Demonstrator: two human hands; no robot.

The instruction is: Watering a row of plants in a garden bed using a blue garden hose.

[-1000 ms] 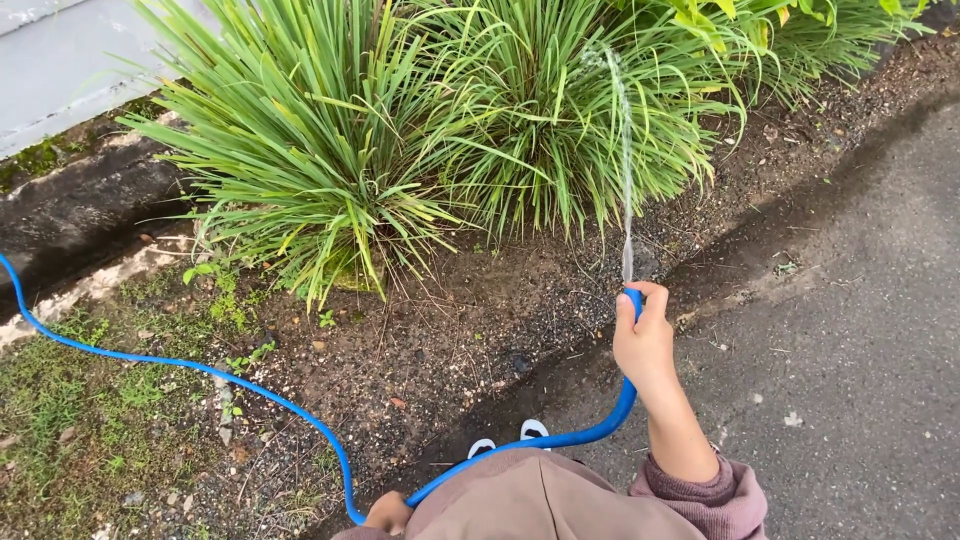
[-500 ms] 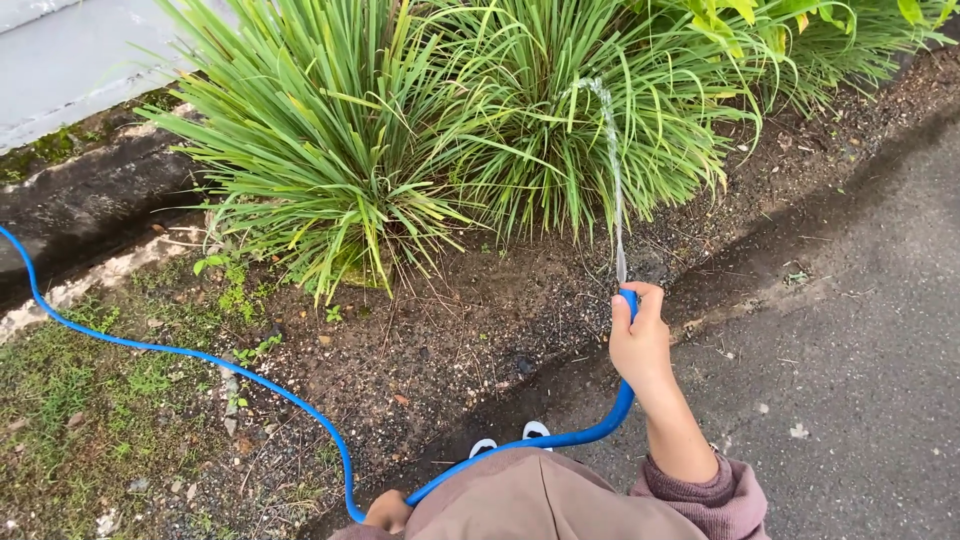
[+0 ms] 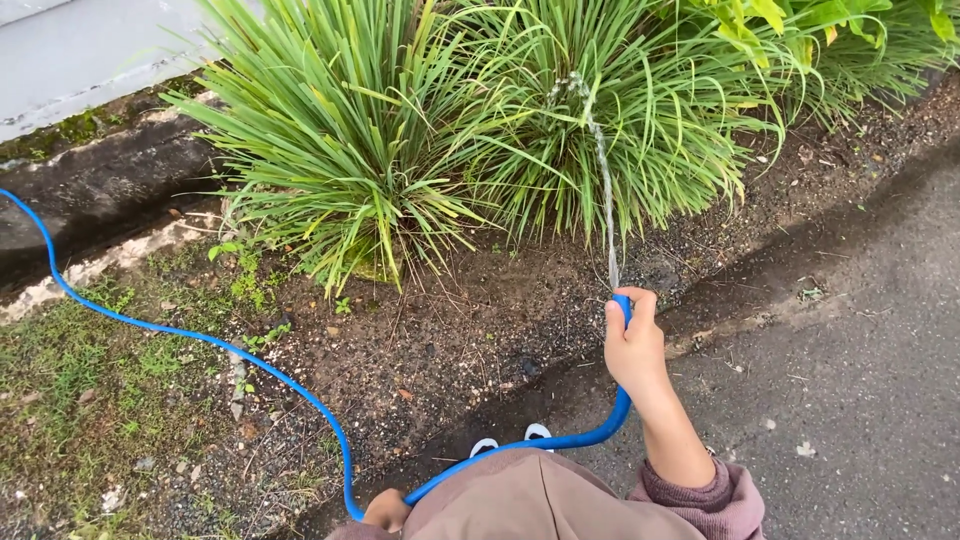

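Beside spiky grass clumps (image 3: 400,140), right hand (image 3: 632,350) grip clasps smooth blue hose (image 3: 300,395)

The view holds no package, label, sign or screen.
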